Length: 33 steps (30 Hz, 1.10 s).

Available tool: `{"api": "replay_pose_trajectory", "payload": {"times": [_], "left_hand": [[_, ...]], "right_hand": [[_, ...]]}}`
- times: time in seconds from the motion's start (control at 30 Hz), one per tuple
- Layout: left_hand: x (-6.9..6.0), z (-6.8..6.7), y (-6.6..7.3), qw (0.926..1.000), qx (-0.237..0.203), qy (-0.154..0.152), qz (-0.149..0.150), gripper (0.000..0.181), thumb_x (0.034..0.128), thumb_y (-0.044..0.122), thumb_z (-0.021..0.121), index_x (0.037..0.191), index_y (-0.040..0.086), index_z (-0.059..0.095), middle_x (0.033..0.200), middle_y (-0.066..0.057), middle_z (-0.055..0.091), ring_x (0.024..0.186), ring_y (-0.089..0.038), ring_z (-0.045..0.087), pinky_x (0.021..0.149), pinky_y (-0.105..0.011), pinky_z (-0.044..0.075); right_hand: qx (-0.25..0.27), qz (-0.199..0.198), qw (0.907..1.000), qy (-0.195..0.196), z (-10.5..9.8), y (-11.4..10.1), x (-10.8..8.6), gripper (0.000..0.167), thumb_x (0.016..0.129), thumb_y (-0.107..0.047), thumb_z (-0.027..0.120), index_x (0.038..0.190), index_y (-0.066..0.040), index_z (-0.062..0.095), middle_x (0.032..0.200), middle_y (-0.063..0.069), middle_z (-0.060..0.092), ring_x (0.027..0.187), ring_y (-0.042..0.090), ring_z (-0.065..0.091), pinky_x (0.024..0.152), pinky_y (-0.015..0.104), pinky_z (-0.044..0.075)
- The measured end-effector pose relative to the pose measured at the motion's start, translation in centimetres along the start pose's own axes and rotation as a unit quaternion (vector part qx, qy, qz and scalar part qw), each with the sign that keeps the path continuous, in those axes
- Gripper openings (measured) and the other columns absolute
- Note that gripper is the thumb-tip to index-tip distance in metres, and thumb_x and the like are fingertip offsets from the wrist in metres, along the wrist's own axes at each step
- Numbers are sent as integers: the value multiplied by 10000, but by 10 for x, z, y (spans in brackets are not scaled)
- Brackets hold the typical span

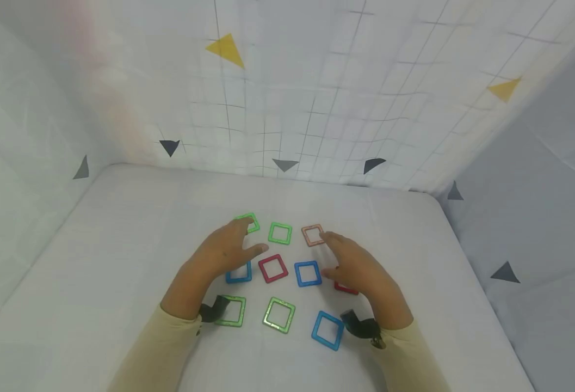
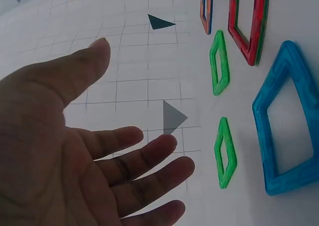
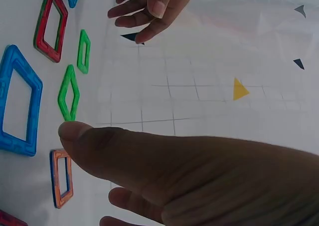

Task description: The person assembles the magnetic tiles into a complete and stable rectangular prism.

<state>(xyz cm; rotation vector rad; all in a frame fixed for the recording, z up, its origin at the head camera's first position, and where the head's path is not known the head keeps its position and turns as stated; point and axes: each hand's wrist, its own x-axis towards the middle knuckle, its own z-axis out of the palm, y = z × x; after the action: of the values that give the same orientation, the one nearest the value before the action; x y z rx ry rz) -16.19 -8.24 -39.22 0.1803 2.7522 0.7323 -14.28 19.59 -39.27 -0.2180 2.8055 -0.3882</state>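
My left hand hovers with spread, relaxed fingers over the left side of a group of square, hollow magnetic tiles. It partly covers a green tile and a blue tile. Nothing is in its palm in the left wrist view. On the other side my right hand, also holding nothing, hangs near an orange tile, a blue tile and a partly hidden red tile. Between the hands lie another green tile and a red tile.
Nearer the person lie a green tile, another green tile and a blue tile. All rest on a white table. A grid-lined white sheet with yellow and dark triangles rises behind; grey walls flank the sides.
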Motion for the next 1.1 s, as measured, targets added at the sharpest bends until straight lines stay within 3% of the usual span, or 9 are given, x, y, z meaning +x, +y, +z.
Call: {"api": "replay_pose_trajectory", "payload": {"times": [0.43, 0.7, 0.93, 1.1], "left_hand": [[11, 28, 7, 9991, -35, -416, 76, 864, 848, 531, 728, 1538, 179, 347, 1536, -69, 426, 1407, -277, 417, 1106, -507, 395], [10, 32, 8, 9990, -48, -426, 151, 848, 842, 508, 747, 1522, 161, 377, 1516, -74, 444, 1415, -266, 403, 1117, -486, 386], [9, 34, 7, 9984, 57, -547, 146, 932, 802, 596, 745, 1552, 231, 330, 1577, -58, 369, 1448, -266, 358, 1123, -506, 373], [9, 36, 8, 9977, 97, -651, 146, 938, 799, 591, 751, 1556, 236, 325, 1587, -55, 358, 1454, -269, 346, 1120, -513, 375]], "right_hand": [[-74, -390, 9992, 38, 10, 1, 5, 864, 808, -276, 837, 1536, -174, 382, 1594, 91, 343, 1482, 328, 267, 1132, 528, 343], [-214, -476, 9986, 84, 18, 2, 8, 988, 731, -357, 890, 1544, -163, 362, 1590, 94, 347, 1477, 331, 270, 1133, 528, 343], [-49, -367, 9993, 39, 22, 5, 12, 1155, 704, -383, 903, 1599, -202, 195, 1641, 54, 249, 1492, 299, 272, 1148, 503, 327], [32, -233, 9997, -115, 23, 3, 13, 1135, 694, -391, 908, 1590, -223, 232, 1618, 56, 305, 1470, 306, 319, 1127, 522, 354]]}}
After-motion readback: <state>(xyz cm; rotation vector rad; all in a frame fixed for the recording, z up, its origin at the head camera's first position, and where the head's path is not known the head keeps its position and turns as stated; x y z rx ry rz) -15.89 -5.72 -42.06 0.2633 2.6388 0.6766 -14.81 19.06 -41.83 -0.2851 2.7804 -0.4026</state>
